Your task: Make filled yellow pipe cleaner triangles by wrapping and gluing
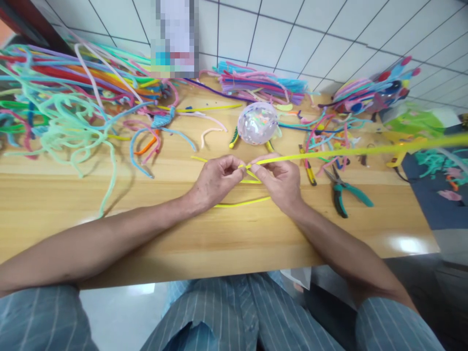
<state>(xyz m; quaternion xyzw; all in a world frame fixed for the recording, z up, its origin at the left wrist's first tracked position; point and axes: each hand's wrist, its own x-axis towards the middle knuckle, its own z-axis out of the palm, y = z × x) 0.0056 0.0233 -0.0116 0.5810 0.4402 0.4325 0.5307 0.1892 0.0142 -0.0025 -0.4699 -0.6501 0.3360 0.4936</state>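
Note:
Over the middle of the table, both hands meet at one yellow pipe cleaner (292, 158). A long end of it runs off to the right edge of the view. My left hand (218, 178) pinches it with thumb and forefinger where short yellow pieces cross or bend. Right beside it, my right hand (280, 180) is closed on the same pipe cleaner, its fingertips almost touching the left ones. Whether the crossing is a twist or a loop is hidden by the fingers. Below the hands, a yellow strand (241, 202) lies near the wood.
Pipe cleaner heaps (80, 117) fill the left, with a bundle (256, 87) along the tiled wall. A clear bowl (258, 123) of small bits stands beyond my hands. To the right are a utility knife (310, 170), teal-handled pliers (345, 190) and a yellow glue gun (399, 155).

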